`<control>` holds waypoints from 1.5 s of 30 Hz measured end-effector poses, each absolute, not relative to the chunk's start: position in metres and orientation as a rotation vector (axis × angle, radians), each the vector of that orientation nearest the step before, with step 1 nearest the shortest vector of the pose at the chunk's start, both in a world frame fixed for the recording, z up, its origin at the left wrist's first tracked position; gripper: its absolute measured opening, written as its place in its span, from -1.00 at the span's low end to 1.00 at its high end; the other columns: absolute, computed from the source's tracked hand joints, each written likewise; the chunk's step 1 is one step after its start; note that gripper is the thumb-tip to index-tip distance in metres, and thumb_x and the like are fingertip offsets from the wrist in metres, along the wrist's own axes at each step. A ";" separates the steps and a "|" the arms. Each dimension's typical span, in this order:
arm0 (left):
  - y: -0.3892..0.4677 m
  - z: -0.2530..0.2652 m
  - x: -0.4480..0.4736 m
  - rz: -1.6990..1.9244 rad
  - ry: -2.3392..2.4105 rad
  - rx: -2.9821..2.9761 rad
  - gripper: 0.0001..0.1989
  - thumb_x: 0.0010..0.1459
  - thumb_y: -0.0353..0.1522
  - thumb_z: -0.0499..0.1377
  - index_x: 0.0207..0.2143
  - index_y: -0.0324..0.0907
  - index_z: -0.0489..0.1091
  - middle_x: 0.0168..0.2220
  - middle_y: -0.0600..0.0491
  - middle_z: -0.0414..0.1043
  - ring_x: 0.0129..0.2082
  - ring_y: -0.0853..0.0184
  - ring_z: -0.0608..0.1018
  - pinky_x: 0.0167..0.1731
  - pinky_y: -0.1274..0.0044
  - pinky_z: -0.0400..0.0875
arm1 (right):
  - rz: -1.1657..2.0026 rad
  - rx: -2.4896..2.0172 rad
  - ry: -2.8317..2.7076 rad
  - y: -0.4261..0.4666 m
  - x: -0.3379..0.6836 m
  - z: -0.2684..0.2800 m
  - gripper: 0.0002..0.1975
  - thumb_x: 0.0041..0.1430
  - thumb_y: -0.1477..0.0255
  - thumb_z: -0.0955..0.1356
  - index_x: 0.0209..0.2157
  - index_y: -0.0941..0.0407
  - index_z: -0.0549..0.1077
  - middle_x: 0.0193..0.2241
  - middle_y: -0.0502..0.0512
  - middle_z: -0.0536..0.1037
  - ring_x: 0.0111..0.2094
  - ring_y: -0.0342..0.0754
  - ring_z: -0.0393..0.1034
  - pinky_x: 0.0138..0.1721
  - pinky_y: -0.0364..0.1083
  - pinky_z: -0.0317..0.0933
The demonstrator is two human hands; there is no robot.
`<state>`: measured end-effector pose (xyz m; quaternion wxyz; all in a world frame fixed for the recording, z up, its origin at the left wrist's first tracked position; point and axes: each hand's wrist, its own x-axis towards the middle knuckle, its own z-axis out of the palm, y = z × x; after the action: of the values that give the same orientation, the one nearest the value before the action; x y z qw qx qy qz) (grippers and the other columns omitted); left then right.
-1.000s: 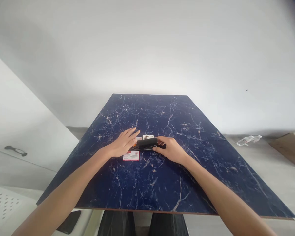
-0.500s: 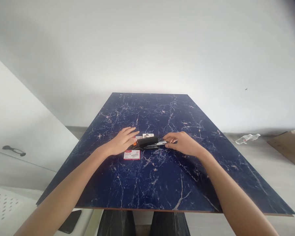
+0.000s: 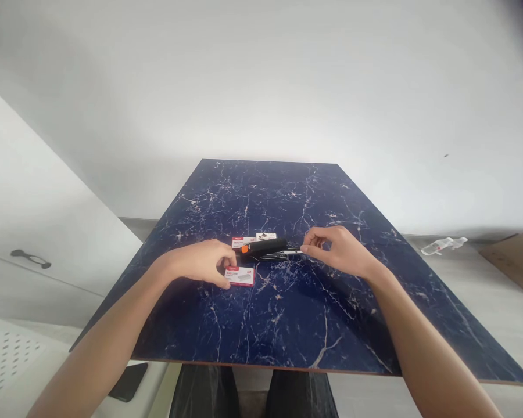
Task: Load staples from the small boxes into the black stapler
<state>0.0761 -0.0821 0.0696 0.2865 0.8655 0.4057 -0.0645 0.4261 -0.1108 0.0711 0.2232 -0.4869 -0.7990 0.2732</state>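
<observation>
A black stapler [image 3: 265, 248] with an orange piece lies opened across the table, its silver metal part stretching to the right. My right hand [image 3: 333, 247] is closed, thumb and index finger pinching the right tip of that metal part. Nearer to me lies a red and white staple box [image 3: 243, 276]. My left hand [image 3: 204, 260] has its thumb and curled fingers around the left end of this box. Behind the stapler are a second red and white box [image 3: 243, 241] and a small white box [image 3: 266, 235], both partly covered by it.
The dark blue marbled table [image 3: 270, 331] stands against a white wall. At left is a white cabinet with a dark handle [image 3: 30, 259]. A phone-like black slab [image 3: 128, 381] lies below the table edge. On the floor at right are a clear plastic bottle [image 3: 443, 245] and a cardboard box [image 3: 512, 262].
My left hand has come off the stapler's left end and moved nearer to me, closing on the front staple box. My right hand stays at the stapler's metal end.
</observation>
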 end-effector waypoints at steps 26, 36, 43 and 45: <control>-0.093 0.057 0.097 0.103 0.862 2.174 -0.82 0.19 -0.25 0.31 -0.19 -0.05 0.66 -0.35 0.02 0.63 -0.43 0.30 0.60 -0.38 0.51 0.38 | 0.655 -1.018 -2.476 -0.130 0.365 0.028 -0.51 0.20 0.48 0.46 0.17 0.03 0.46 -0.01 0.16 0.59 -0.21 0.00 0.53 -0.14 -0.05 0.38; -0.096 0.051 0.101 0.415 0.794 1.853 -0.66 0.26 -0.23 0.25 0.07 -0.06 0.56 -0.22 -0.04 0.65 -0.38 0.29 0.65 -0.38 0.49 0.58 | 0.725 -0.964 -2.192 -0.136 0.376 0.049 -0.64 0.12 0.39 0.49 -0.01 0.04 0.56 -0.11 0.13 0.57 -0.35 -0.09 0.48 -0.36 -0.10 0.42; -0.098 0.037 0.113 0.703 0.775 1.580 -0.60 0.31 -0.16 0.20 0.13 -0.10 0.47 -0.05 -0.14 0.58 -0.27 0.22 0.66 -0.42 0.44 0.65 | 0.883 -1.177 -1.923 -0.141 0.368 0.050 -0.52 0.16 0.29 0.50 0.12 -0.03 0.50 -0.14 0.06 0.67 -0.31 -0.01 0.59 -0.27 -0.03 0.52; -0.100 0.039 0.114 0.724 0.790 1.588 -0.58 0.25 -0.17 0.27 0.11 -0.11 0.46 -0.05 -0.13 0.59 -0.26 0.21 0.67 -0.38 0.41 0.67 | 0.975 -1.154 -1.869 -0.140 0.368 0.047 -0.49 0.15 0.25 0.51 0.14 -0.02 0.49 -0.11 0.08 0.67 -0.25 0.04 0.61 -0.20 0.01 0.54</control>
<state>0.1142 -0.1000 0.0388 0.5751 0.6781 0.3373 0.3092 0.3677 -0.1395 0.0472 0.3610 -0.4479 -0.7253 0.3783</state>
